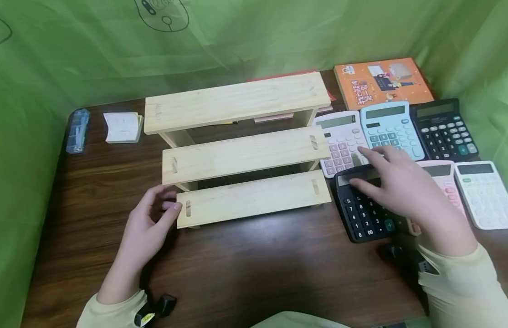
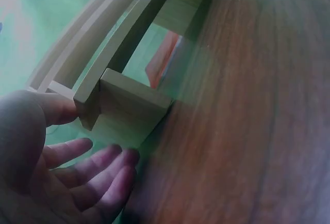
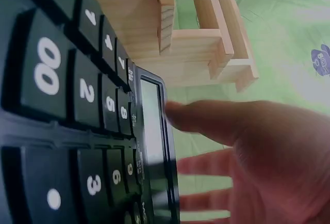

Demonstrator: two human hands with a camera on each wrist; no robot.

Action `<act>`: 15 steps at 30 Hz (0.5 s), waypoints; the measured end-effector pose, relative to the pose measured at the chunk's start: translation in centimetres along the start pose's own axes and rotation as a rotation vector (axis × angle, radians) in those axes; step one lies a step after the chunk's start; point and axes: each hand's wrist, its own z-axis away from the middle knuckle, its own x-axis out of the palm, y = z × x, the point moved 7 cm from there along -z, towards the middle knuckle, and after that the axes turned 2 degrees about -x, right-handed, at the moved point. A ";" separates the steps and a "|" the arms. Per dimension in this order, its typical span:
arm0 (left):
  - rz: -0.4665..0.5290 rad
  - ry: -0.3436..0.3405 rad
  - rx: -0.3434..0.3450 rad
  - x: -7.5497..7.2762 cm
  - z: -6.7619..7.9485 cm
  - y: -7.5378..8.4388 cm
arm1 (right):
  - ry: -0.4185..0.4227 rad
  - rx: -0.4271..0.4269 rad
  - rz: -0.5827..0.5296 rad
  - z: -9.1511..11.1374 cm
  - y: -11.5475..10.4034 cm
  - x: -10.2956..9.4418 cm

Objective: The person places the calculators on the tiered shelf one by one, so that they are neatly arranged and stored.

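Black calculator [image 1: 358, 218] was on the right side of the bench [image 1: 258, 273], and its long axis ran from near to far, with the display end pointing far and slightly left. The right grip [image 1: 397, 182] was the nearer one: it was over the display end, so most number keys came out on its near left side. Its thumb and fingers were spread, not curled around anything that I could see. The left grip [image 1: 153, 218] was well apart, its thumb touching the left end of the nearest plank of the wooden rack [image 1: 245, 155], while its other fingers were loose and pinched nothing.

Farther, a lavender calculator [image 1: 337, 150] and a light blue calculator [image 1: 391, 127] lay beyond, and an orange box [image 1: 382, 84] was at the far right.

In the head view, the right grip covered part of the display. The right wrist view showed the thumb tip at the display's far edge, though I could not tell whether it pressed. Only the left wrist view showed the upright under the plank, just beside the left fingers.
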 end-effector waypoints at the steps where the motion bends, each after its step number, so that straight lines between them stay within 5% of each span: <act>1: 0.012 -0.005 -0.006 0.1 0.0 -0.1 | -0.018 -0.015 0.015 0.0 -0.2 0.2; 15: 0.228 -0.144 -0.004 1.7 0.1 -0.6 | -0.089 -0.096 0.086 0.6 -2.7 1.9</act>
